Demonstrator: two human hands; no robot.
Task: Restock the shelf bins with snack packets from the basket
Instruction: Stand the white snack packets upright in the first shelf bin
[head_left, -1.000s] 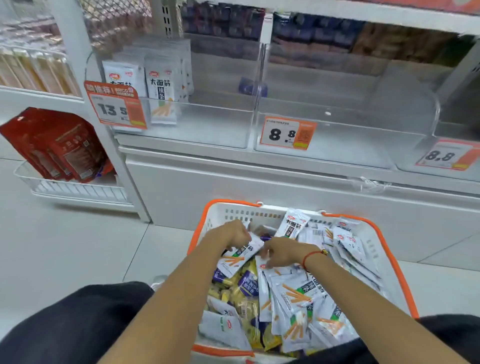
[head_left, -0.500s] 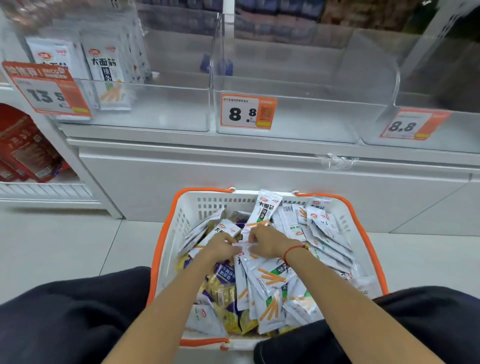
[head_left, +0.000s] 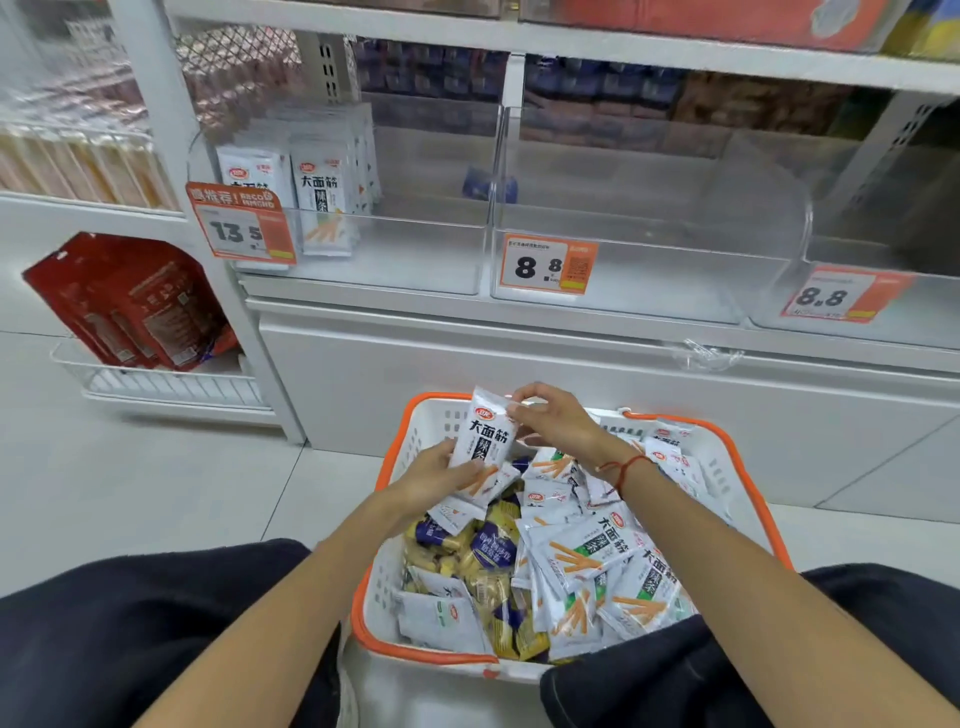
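Before us the left shelf bin (head_left: 415, 260) is half stocked; our orange-rimmed basket (head_left: 753, 467) sits below. We hold a white latiao packet (head_left: 483, 441) upright above it, left hand (head_left: 436, 475) gripping its base, right hand (head_left: 556, 421) pinching its top, probably squaring it for shelving.

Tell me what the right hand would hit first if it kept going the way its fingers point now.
The right hand points up and left at the white packet, whose top corner it pinches while the left hand holds the bottom. Past that, probably the white cabinet front, though depth is unclear.
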